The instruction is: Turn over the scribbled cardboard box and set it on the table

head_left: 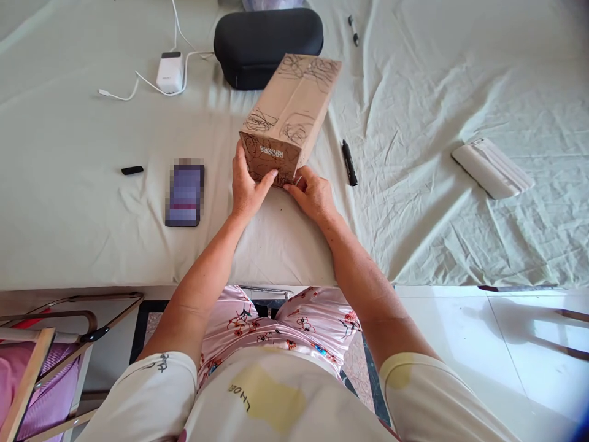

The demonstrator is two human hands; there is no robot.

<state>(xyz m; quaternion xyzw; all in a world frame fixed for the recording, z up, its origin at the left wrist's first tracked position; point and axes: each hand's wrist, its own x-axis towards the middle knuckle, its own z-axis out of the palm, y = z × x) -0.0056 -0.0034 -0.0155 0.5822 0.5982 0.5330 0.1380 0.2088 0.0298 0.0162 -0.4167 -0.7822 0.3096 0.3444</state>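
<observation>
A brown cardboard box (294, 101) with black scribbles on its top and near end lies in front of me, slanting away to the right. My left hand (248, 187) grips its near left corner, the thumb against the end face and the fingers along the side. At the lower right corner of the same end, my right hand (313, 190) is closed on the box, thumb and fingers at the bottom edge. Just right of that hand lies a black marker (349, 162). A small black cap-like piece (132, 170) rests to the left.
Beyond the box sits a black hard case (267, 40). On the left are a blurred phone (184, 195) and a white charger (170, 72) with cables. A pen (353, 31) lies farther back, and a white packet (493, 167) on the right. Pale cloth (414, 233) covers the table.
</observation>
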